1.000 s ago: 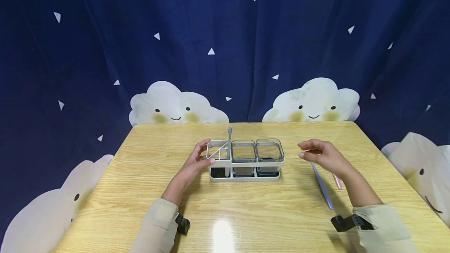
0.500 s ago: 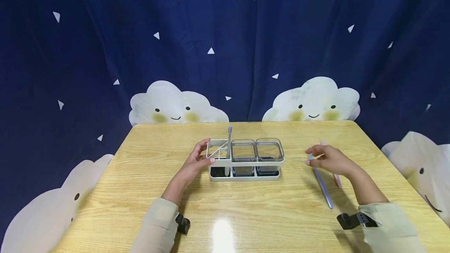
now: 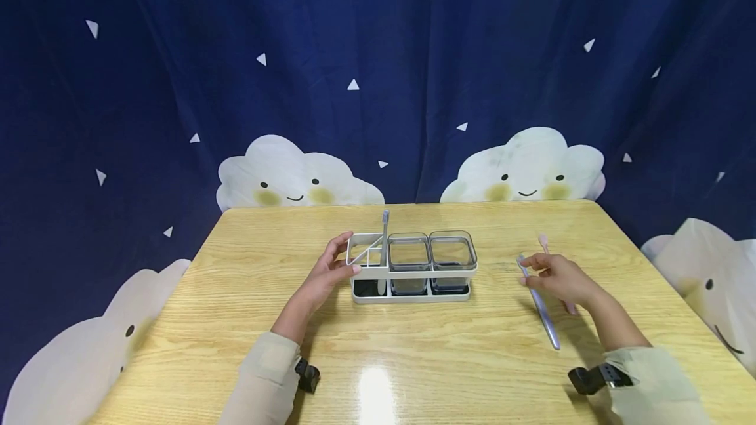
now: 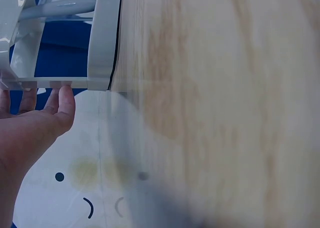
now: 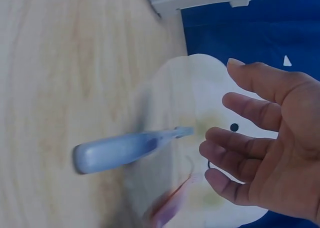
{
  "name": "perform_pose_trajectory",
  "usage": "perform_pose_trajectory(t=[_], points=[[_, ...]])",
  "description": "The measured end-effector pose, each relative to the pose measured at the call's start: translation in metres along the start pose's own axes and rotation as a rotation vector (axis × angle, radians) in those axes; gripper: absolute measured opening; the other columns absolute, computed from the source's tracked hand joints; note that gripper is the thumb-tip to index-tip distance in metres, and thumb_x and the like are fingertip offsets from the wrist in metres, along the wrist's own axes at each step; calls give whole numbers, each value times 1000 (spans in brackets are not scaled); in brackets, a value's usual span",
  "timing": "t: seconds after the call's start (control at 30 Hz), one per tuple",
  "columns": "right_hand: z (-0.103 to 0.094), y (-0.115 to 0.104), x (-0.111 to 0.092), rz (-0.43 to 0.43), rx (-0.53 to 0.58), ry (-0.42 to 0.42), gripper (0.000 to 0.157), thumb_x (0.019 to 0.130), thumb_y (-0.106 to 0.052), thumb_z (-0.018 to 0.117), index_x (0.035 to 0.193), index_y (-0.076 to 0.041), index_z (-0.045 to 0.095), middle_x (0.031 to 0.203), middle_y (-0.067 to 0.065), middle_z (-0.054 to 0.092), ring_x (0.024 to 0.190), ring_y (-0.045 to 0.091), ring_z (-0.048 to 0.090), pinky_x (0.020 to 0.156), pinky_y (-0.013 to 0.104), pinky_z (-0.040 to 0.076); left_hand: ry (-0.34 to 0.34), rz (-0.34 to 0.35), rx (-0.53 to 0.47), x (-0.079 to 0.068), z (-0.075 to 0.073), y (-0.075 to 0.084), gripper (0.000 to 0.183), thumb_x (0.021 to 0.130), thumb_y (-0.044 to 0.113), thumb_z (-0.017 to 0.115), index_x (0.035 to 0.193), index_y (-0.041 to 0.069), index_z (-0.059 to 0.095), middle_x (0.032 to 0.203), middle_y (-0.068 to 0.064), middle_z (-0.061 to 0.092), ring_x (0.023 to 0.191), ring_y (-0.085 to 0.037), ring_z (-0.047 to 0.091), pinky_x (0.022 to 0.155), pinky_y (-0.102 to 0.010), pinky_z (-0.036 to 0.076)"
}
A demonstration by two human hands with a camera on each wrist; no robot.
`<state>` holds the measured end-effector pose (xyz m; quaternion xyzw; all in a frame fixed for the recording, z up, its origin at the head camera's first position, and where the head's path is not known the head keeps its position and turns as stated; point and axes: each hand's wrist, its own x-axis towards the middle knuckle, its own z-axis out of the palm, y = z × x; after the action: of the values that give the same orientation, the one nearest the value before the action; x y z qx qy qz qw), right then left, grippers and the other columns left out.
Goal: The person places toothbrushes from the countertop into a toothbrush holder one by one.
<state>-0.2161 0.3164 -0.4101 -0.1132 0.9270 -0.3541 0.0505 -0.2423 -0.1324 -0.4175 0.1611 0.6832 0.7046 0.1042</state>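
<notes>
Only in head view are three toothbrushes [image 3: 545, 321] and two tumblers [image 3: 409, 252] counted; the toothbrush rack [image 3: 413, 275] is gripped, nine o'clock, by the left hand [image 3: 327, 273]; right hand [image 3: 558, 276] relaxed.

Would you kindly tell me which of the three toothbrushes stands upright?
The greyish toothbrush, standing in the white holder; the blue toothbrush and pink toothbrush lie on the table.

A navy curtain [image 3: 319, 25] with smiling clouds [image 3: 277, 162] hangs behind a wood-grain table [image 3: 254, 254].
</notes>
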Motion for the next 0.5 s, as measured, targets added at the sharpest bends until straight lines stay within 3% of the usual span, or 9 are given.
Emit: perform_pose_trajectory(t=[0.5], points=[[20, 18, -6, 66, -23, 127, 51, 88, -18, 64, 123, 15, 47, 114, 40, 48, 102, 50, 50, 76, 51, 46, 2, -5, 0, 0, 0, 1, 69, 86, -1, 58, 145, 10, 25, 136, -16, 32, 113, -33, 42, 89, -33, 40]])
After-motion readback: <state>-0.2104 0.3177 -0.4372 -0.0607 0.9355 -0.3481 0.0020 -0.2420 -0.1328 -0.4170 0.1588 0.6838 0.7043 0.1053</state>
